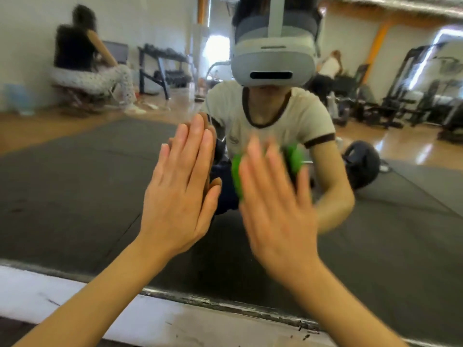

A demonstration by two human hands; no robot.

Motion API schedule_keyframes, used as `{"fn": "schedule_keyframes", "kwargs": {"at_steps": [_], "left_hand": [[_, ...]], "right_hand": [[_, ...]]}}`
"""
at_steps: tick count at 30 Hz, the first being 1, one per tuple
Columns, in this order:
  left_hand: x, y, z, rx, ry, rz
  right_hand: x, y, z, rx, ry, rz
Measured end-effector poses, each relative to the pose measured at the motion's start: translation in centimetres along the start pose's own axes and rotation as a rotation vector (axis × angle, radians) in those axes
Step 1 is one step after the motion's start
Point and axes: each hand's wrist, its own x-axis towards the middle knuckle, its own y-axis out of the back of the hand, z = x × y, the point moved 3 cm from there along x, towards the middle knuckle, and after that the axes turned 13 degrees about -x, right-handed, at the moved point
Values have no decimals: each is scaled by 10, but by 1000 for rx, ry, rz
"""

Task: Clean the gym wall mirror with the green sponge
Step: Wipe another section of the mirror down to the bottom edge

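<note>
The wall mirror (75, 186) fills almost the whole view and reflects me and the gym behind. My left hand (180, 191) lies flat against the glass with straight fingers. My right hand (275, 204), blurred by motion, presses the green sponge (236, 174) onto the mirror with straight, spread fingers. Green edges of the sponge show on both sides of the fingers; the rest is hidden under the palm.
The mirror's dark lower frame (225, 304) runs across the bottom above a white scuffed ledge (75, 291). Reflected in the glass are a seated person (82, 68), a dumbbell rack (162, 68), weight machines (413, 96) and a dark floor mat.
</note>
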Motion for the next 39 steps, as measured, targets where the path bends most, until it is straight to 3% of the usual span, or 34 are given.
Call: {"fn": "schedule_keyframes", "kwargs": {"at_steps": [3, 5, 10, 12, 18, 20, 22, 25, 27, 29, 33, 35, 37, 39], "left_hand": [[1, 2, 1, -26, -12, -2], [1, 5, 1, -95, -17, -14], [-8, 26, -16, -309, -18, -32], [-12, 41, -36, -270, 23, 22], [-26, 70, -100, -106, 145, 47], [-28, 71, -106, -89, 140, 32], [-29, 69, -107, -76, 127, 38], [-29, 68, -107, -57, 123, 53], [-29, 67, -108, -54, 114, 56], [-30, 67, -109, -60, 92, 48], [-32, 67, -110, -91, 63, 37], [-32, 68, -110, -113, 61, 37], [-32, 72, -110, -163, 41, 15], [-35, 78, -115, -199, 15, -27]], "right_hand": [[-78, -4, -16, -83, 281, -155], [-64, -2, -8, -95, 347, -111], [88, 10, 19, 87, -146, 113], [104, 10, 8, 76, -187, 150], [-44, -5, -50, -89, 331, -152], [-41, -3, -45, -116, 415, -148], [12, 1, -36, -76, 315, -55], [104, 7, -30, 75, -49, 49], [121, 7, -40, 94, -173, 105], [91, 3, -61, 63, -87, 54], [-16, -5, -90, -74, 280, -188], [-11, -2, -90, -85, 343, -197], [38, 2, -87, -27, 243, -116], [99, 3, -80, 51, 6, -35]]}}
